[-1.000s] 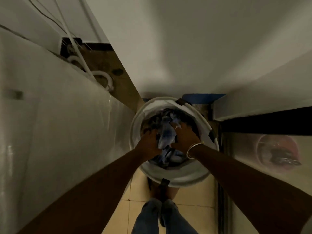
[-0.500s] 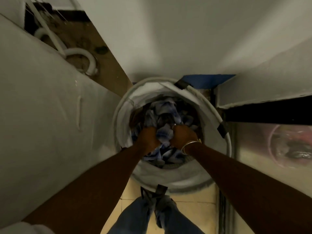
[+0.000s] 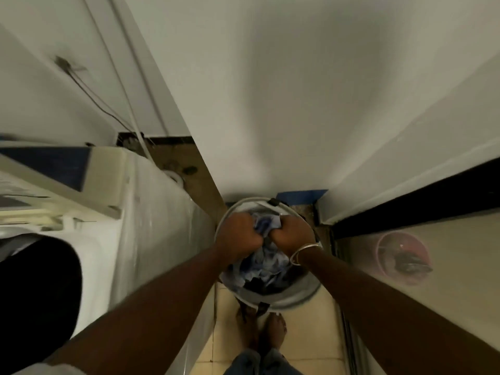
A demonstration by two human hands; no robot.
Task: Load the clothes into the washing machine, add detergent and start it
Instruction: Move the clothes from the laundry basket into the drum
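Blue-and-white fabric: a bundle of clothes (image 3: 266, 226) bunched between both fists, with more cloth piled just below them inside the laundry basket (image 3: 297, 295).
Left hand (image 3: 239, 234): fingers curled closed, gripping the upper left of the bundle.
Right hand (image 3: 293, 234): fingers closed on the same bundle from its other side; knuckles of the two hands nearly touch. A thin metal bangle (image 3: 304, 253) circles the wrist.
Basket: round, pale rim with dark strap tabs, standing on the tiled floor (image 3: 311, 345) directly under the fingers, against the white wall (image 3: 297, 90).
Washing machine (image 3: 151, 226): white top-loader, well to the left of the fingers; its dark drum opening (image 3: 35, 293) shows at the frame's left edge.
Feet: bare toes (image 3: 274, 332) on the tiles, below the basket, nearer the camera than the fingers.
Right of the fingers: a glossy panel carrying a blurred pinkish round reflection (image 3: 401, 255).
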